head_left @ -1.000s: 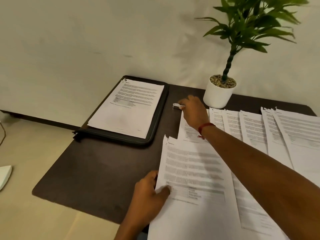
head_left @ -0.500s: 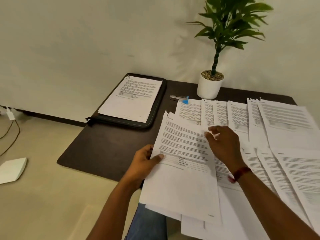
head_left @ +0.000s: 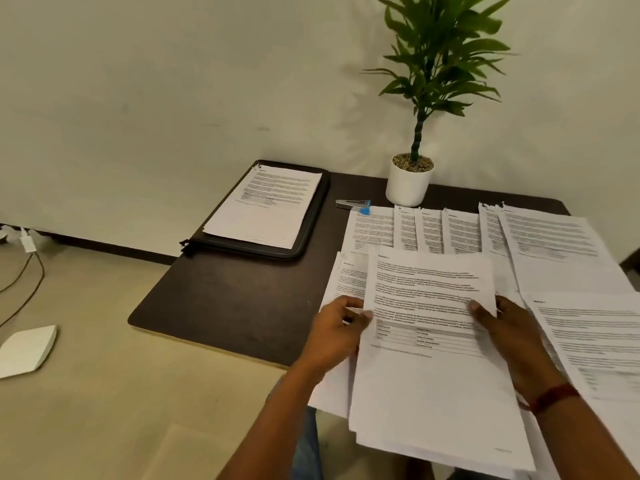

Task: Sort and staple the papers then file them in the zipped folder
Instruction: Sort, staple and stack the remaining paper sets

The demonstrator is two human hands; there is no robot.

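I hold a stack of printed papers point(head_left: 429, 341) over the table's near edge. My left hand point(head_left: 334, 336) grips its left edge and my right hand point(head_left: 509, 334) grips its right edge. Another sheet point(head_left: 346, 282) peeks out to the left beneath it. Several more printed sheets point(head_left: 460, 230) lie fanned in a row across the back right of the table. A black zipped folder point(head_left: 304, 233) lies at the back left with a printed set of papers point(head_left: 266, 206) on top. A small silver and blue stapler point(head_left: 353, 204) rests between the folder and the fanned sheets.
A dark brown table point(head_left: 235, 299) stands against a pale wall. A white pot with a green plant point(head_left: 408, 185) sits at the back. On the floor to the left lie a white object point(head_left: 27, 351) and cables point(head_left: 24, 282).
My right hand left the stapler at the back and came to the right edge of the stack. The stack now sits squared up between both hands. The view has shifted left.
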